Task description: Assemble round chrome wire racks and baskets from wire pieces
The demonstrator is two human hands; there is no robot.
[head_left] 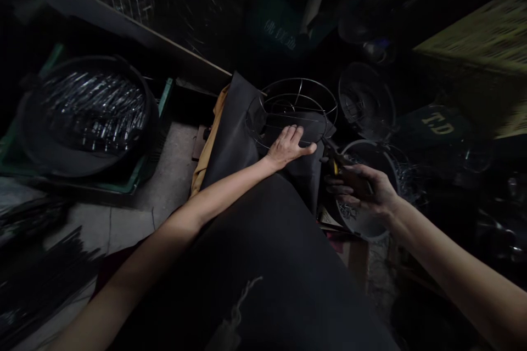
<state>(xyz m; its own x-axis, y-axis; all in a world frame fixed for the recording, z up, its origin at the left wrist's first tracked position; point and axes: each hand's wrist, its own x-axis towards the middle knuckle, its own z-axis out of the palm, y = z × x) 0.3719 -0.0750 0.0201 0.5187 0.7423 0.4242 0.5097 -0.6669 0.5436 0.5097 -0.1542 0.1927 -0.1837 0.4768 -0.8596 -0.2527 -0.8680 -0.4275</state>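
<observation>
A round wire frame (299, 79), made of thin metal rings joined by cross wires, rests over the dark cloth on my lap. My left hand (286, 147) lies on the near side of the frame, with its fingers forward and its thumb stretched out to the right. To the right of the frame, my right hand (376, 189) is wrapped round a pair of dark pliers (335, 156) with a bit of yellow on them. The jaws point toward the frame's right edge; in the dim light I cannot tell whether they touch it.
A black basin (31, 126) of shiny metal wire pieces sits in a green crate (134, 178) at left. A grey bucket (373, 230) with small metal bits stands beside my right hand, and a clear tub (346, 90) behind it. A yellow crate (481, 33) is at upper right.
</observation>
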